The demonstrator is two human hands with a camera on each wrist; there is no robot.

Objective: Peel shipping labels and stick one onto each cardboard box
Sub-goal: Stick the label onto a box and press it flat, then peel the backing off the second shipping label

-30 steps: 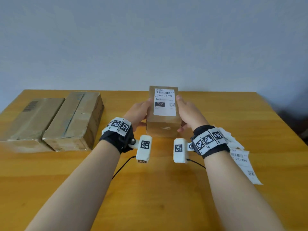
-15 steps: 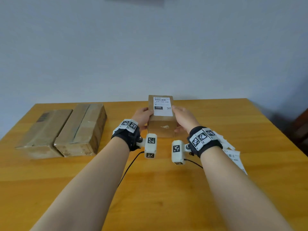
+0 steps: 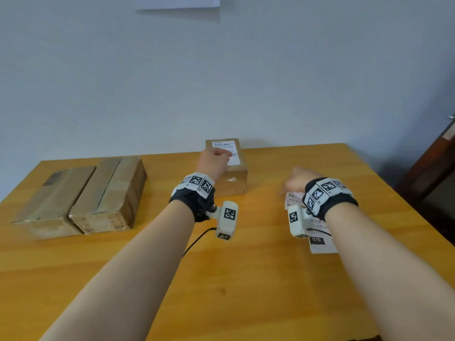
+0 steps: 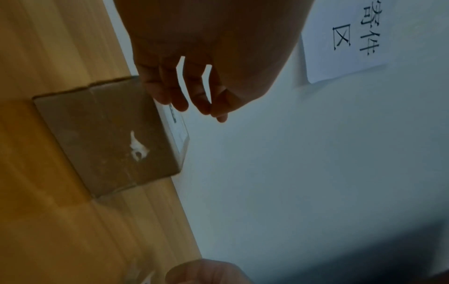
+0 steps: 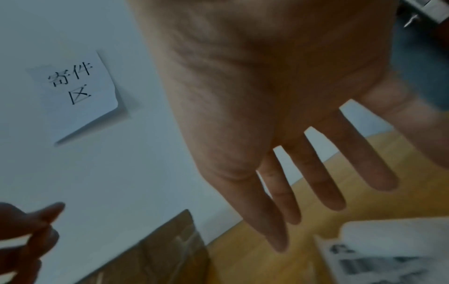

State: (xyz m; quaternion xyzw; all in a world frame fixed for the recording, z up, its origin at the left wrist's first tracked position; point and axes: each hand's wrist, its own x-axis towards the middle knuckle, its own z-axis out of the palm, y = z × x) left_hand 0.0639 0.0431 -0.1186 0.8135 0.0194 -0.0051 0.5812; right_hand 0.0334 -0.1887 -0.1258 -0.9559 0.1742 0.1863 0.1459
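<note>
A small cardboard box stands at the table's far edge by the wall, with a white shipping label stuck on its top. My left hand hovers at the box's top left edge; in the left wrist view its fingers hang loosely and hold nothing beside the box. My right hand is off to the right, over a pile of loose labels. Its fingers are spread straight and empty above the labels.
Two larger cardboard boxes lie side by side at the table's left. More labels lie under my right wrist. A paper note hangs on the wall. Dark furniture stands past the table's right edge.
The labelled box now stands farther back by the wall. My right hand let go of it and swung right over the labels. My left hand loosened but stays at the box.
</note>
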